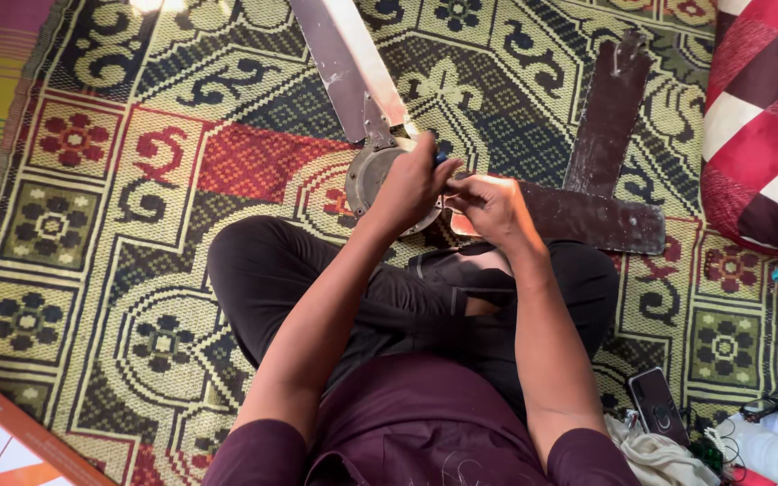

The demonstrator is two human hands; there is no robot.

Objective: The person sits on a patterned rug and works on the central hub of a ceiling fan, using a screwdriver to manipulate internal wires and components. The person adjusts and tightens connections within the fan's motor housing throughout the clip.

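A ceiling fan lies on the patterned mat in front of my crossed legs. Its round metal motor housing [366, 175] sits under my left hand [411, 184], which is closed around a dark blue tool handle over the hub. One grey blade [344, 63] runs up and away from the hub. A brown blade [601, 220] extends right from the hub, and my right hand [488, 205] pinches at its inner end with fingers together. What the right fingers hold is hidden.
A loose brown blade [610, 112] lies on the mat [137, 180] at the upper right. A red and white cushion [763, 117] is at the right edge. A phone [655, 405], cloth and wires lie at the lower right; an orange-edged box [11, 445] at the lower left.
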